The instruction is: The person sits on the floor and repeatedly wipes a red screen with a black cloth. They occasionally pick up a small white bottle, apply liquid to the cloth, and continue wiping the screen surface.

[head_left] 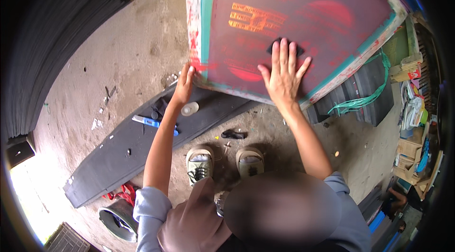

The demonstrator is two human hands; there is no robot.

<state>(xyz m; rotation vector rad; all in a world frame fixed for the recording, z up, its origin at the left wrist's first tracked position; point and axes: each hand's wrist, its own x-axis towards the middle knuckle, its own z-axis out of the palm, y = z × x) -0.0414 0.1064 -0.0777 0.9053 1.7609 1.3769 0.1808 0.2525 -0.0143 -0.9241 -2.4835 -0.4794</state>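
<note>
At the far left, a stack of black sheets (57, 39) is standing on the floor (142, 48). Right of it, a long black panel (113, 157) is lying diagonally, rising toward the right, with a blue-handled cutter (150, 121) and a clear round disc (189, 109) resting on it.

The left hand (183, 87) is holding the lower left corner of the screen-printing frame (193, 29); its thumb and fingers are closing on the edge, and the part of the grip behind the frame is hidden. The frame is lying ahead of the person, beyond both wrists. Its upper end is running out of view, so its long axis cannot be told.

Orange-yellow lettering (256, 20) is showing on the dark mesh (341, 53). The black pad (270, 48) is lying on this mesh, right of the lettering and slightly nearer the person. It is sitting directly beneath the fingertips of the right hand (283, 69), which is spreading flat with the thumb out to the left. The fingers are pointing away from the person. The pad's outline is mostly covered; its visible ends are extending left and right, across the fingers. The right hand is the nearer hand, touching the pad; the left is well apart from it. Any stroke, as judged here, is depending on this pad-under-fingertips contact.

At the right, a bundle of dark sheets (355, 92) is lying beside the frame's lower right edge, with green twine (353, 106) across it.
</note>
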